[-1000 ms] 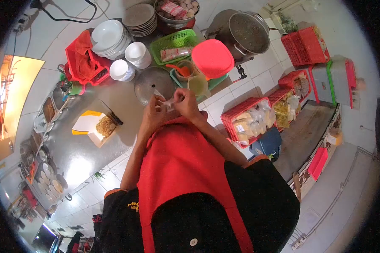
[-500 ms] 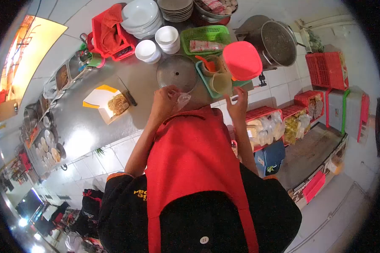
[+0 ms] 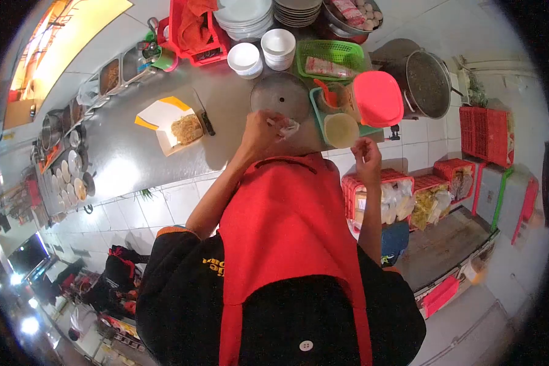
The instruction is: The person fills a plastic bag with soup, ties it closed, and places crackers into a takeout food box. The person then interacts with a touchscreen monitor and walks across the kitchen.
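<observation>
My left hand is closed on a small clear plastic bag, above the counter edge beside a round metal lid. My right hand is raised with its fingers curled, just below a pale cup; whether anything is between those fingers I cannot make out. The cup stands on a green tray with an orange-handled container. Left of the lid, an open takeaway box holds noodles, with a knife beside it.
White bowls, plates and a green basket line the back. A red lid lies near a large pot. Red crates of bagged food stand at the right. A person is at the lower left.
My hands were together at the plastic bag and have moved apart. My right hand went right, while my left kept the bag. The view has shifted, so the counter appears further right.
</observation>
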`<state>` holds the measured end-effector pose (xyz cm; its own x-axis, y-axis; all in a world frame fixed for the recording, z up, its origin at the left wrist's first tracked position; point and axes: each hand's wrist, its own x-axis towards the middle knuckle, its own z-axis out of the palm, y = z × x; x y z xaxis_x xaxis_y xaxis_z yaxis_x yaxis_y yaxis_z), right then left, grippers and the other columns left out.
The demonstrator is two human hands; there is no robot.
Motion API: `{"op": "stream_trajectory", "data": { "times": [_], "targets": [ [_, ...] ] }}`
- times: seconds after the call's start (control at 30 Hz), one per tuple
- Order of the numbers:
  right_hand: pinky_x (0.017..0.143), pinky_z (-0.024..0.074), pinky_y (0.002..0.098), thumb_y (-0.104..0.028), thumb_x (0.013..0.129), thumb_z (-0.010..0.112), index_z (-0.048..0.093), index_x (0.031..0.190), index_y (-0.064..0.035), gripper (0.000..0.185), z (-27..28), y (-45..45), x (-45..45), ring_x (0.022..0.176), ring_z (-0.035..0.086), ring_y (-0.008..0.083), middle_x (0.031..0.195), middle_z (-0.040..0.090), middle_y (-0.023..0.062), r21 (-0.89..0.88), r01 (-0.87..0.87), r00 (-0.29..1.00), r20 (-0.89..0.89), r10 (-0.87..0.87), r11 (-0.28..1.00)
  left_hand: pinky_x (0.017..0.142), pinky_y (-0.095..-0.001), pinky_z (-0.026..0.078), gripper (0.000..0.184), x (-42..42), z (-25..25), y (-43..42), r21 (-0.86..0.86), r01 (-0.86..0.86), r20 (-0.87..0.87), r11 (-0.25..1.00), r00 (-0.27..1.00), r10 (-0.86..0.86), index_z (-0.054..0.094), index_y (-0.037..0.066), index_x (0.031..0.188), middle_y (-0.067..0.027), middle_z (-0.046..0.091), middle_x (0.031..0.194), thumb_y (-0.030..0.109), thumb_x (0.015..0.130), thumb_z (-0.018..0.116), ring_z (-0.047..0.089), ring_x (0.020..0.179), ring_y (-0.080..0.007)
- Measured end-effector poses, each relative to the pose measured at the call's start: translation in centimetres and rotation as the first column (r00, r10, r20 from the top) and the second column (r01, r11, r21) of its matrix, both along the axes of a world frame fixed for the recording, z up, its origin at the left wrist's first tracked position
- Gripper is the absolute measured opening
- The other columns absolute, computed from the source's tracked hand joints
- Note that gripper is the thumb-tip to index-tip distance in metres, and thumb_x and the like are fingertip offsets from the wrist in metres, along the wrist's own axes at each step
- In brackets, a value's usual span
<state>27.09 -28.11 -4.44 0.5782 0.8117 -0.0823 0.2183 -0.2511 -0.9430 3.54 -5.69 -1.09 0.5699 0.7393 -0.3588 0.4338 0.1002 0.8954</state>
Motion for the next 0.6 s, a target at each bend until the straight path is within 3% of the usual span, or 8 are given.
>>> {"op": "stream_trajectory", "data": {
  "times": [0.17, 0.23, 0.27, 0.33, 0.4, 0.47, 0.53, 0.6],
  "targets": [
    [0.069, 0.0464, 0.0260, -0.008, 0.087, 0.068, 0.058, 0.108, -0.0020, 0.024, 7.4, 3.0, 0.0, 0.074, 0.054, 0.0111, 0.087, 0.059, 0.0047, 0.054, -0.148, 0.981, 0.132, 0.140, 0.987, 0.052, -0.0283, 0.055, 0.018, 0.3, -0.1, -0.3, 0.077, -0.012, 0.079, 0.997, 0.997, 0.006, 0.072, -0.005, 0.092, -0.0149, 0.070, 0.081, 0.011, 0.086, 0.067, 0.070, 0.063, -0.0202],
    [0.067, 0.0451, 0.0274, -0.013, 0.086, 0.069, 0.061, 0.110, -0.0037, 0.027, 10.1, 4.5, 0.0, 0.074, 0.053, 0.0112, 0.087, 0.059, 0.0052, -0.090, -0.303, 0.907, 0.277, 0.316, 0.949, 0.052, -0.0279, 0.055, 0.018, 0.5, 0.6, -0.3, 0.081, -0.030, 0.102, 0.996, 0.995, 0.022, 0.071, -0.006, 0.092, -0.0144, 0.070, 0.081, 0.011, 0.086, 0.067, 0.070, 0.063, -0.0205],
    [0.067, 0.0451, 0.0274, -0.013, 0.086, 0.069, 0.061, 0.110, -0.0037, 0.027, 11.1, 5.3, -0.1, 0.074, 0.053, 0.0112, 0.087, 0.059, 0.0052, -0.091, -0.301, 0.907, 0.279, 0.315, 0.949, 0.053, -0.0278, 0.055, 0.017, 0.5, 0.9, -0.3, 0.057, -0.032, 0.121, 0.998, 0.992, 0.025, 0.071, -0.006, 0.093, -0.0146, 0.069, 0.082, 0.009, 0.086, 0.067, 0.071, 0.064, -0.0205],
    [0.067, 0.0457, 0.0316, -0.015, 0.085, 0.069, 0.062, 0.111, -0.0033, 0.029, 12.9, 7.0, -0.3, 0.075, 0.057, 0.0179, 0.089, 0.060, 0.0084, -0.261, -0.374, 0.872, 0.228, 0.433, 0.890, 0.053, -0.0276, 0.056, 0.017, 0.5, 1.3, -0.3, 0.034, -0.031, 0.143, 0.999, 0.989, 0.026, 0.071, -0.007, 0.094, -0.0147, 0.069, 0.083, 0.008, 0.086, 0.067, 0.071, 0.064, -0.0206],
    [0.069, 0.0468, 0.0339, -0.014, 0.085, 0.068, 0.062, 0.111, -0.0031, 0.029, 14.8, 8.7, -0.5, 0.077, 0.058, 0.0226, 0.091, 0.061, 0.0103, -0.246, -0.442, 0.819, 0.281, 0.500, 0.863, 0.054, -0.0278, 0.057, 0.017, 0.5, 1.6, -0.3, -0.112, -0.060, 0.176, 0.992, 0.981, 0.080, 0.071, -0.006, 0.096, -0.0142, 0.069, 0.083, 0.007, 0.087, 0.067, 0.071, 0.066, -0.0205],
    [0.071, 0.0480, 0.0362, -0.013, 0.084, 0.067, 0.063, 0.110, -0.0030, 0.029, 15.0, 9.6, -0.3, 0.079, 0.060, 0.0273, 0.093, 0.062, 0.0122, -0.237, -0.509, 0.758, 0.332, 0.562, 0.827, 0.054, -0.0277, 0.057, 0.017, 0.4, 2.2, -0.3, -0.115, -0.050, 0.179, 0.992, 0.981, 0.070, 0.071, -0.006, 0.096, -0.0144, 0.069, 0.082, 0.007, 0.087, 0.067, 0.071, 0.067, -0.0207],
    [0.077, 0.0489, 0.0415, -0.009, 0.081, 0.067, 0.063, 0.109, -0.0030, 0.029, 14.6, 10.4, 0.1, 0.086, 0.060, 0.0351, 0.097, 0.062, 0.0152, -0.159, -0.605, 0.627, 0.509, 0.589, 0.781, 0.054, -0.0276, 0.057, 0.017, 0.3, 2.9, -0.3, -0.116, -0.044, 0.182, 0.992, 0.981, 0.064, 0.070, -0.006, 0.096, -0.0146, 0.070, 0.081, 0.007, 0.088, 0.066, 0.071, 0.068, -0.0209],
    [0.079, 0.0490, 0.0423, -0.009, 0.081, 0.066, 0.064, 0.109, -0.0032, 0.028, 15.2, 10.9, 0.2, 0.089, 0.061, 0.0350, 0.098, 0.062, 0.0150, -0.193, -0.617, 0.605, 0.505, 0.616, 0.763, 0.060, -0.0279, 0.059, 0.022, 0.2, 3.4, -0.3, -0.160, -0.024, 0.179, 0.987, 0.982, 0.053, 0.069, -0.008, 0.098, -0.0139, 0.070, 0.082, 0.013, 0.090, 0.065, 0.071, 0.070, -0.0204]
  ]
}}
